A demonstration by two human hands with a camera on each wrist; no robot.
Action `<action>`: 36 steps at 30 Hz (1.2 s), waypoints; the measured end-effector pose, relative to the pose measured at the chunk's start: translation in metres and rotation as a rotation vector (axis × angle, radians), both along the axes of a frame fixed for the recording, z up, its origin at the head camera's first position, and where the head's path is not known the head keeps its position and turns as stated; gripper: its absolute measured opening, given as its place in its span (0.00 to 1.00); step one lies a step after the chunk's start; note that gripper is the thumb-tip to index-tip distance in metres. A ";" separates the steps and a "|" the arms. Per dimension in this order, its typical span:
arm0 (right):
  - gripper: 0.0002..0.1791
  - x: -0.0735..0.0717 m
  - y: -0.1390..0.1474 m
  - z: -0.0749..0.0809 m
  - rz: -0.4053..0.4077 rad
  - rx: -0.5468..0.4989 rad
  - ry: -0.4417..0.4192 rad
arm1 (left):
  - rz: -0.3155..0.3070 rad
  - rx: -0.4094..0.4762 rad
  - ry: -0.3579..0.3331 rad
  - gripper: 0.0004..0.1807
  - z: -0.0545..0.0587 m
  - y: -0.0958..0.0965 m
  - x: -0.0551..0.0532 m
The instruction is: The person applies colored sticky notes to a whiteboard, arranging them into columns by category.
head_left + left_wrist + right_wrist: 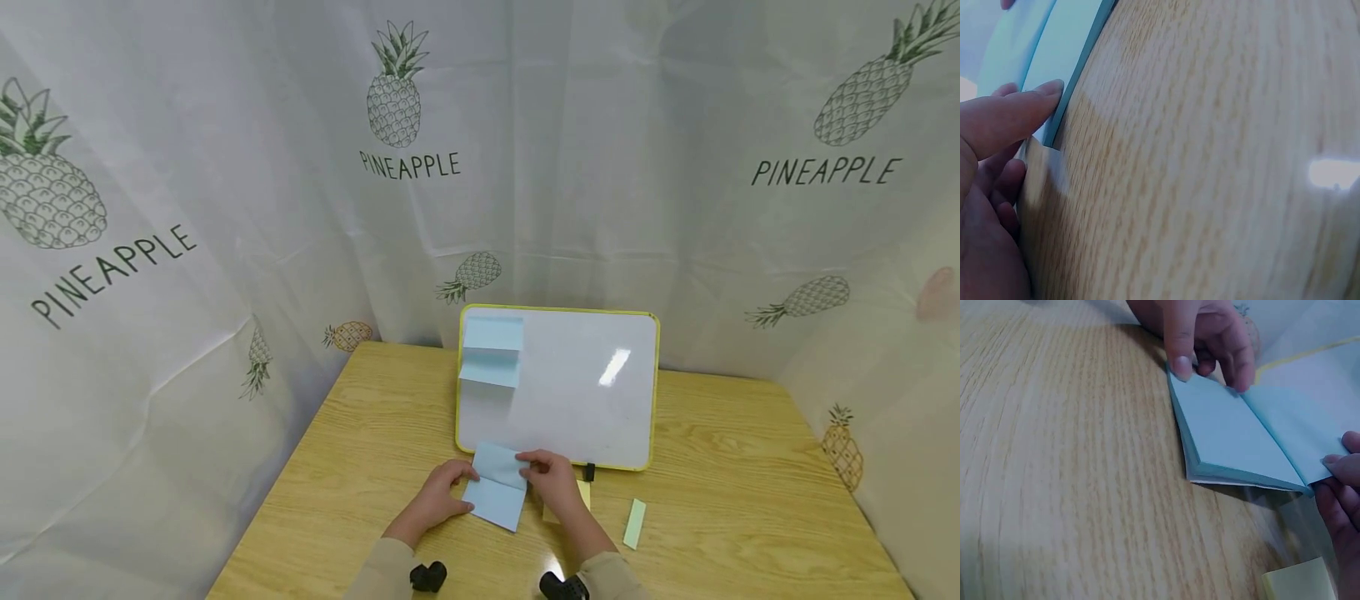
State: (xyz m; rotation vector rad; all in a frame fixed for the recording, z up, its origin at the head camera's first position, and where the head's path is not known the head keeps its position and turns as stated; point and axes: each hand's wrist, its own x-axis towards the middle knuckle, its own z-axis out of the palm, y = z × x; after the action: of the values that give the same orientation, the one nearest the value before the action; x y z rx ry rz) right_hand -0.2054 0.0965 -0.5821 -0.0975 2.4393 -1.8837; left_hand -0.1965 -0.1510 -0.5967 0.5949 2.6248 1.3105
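The likely flimsy sheet (498, 463) is aptly pinched at its right edge by the right hand (555, 482), the pad (497, 503) by the left hand (441, 492).

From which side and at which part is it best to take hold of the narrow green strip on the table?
Pinch the green strip by both long edges near its middle, probably from above with the nearer right hand: it lies flat and is narrow, with bare table along each edge.
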 end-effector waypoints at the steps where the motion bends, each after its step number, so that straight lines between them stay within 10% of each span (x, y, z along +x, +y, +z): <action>1: 0.11 -0.001 0.000 0.001 -0.004 -0.011 -0.006 | -0.004 -0.009 0.008 0.20 0.001 0.000 0.000; 36: 0.10 -0.029 0.003 0.019 0.112 0.071 0.064 | 0.023 -0.087 0.010 0.17 0.000 0.002 0.001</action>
State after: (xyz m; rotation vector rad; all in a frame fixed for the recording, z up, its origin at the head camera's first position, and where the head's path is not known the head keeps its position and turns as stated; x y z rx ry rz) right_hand -0.2340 0.0990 -0.5631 -0.2897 2.4816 -1.7730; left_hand -0.1953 -0.1491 -0.5964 0.5604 2.6883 1.1953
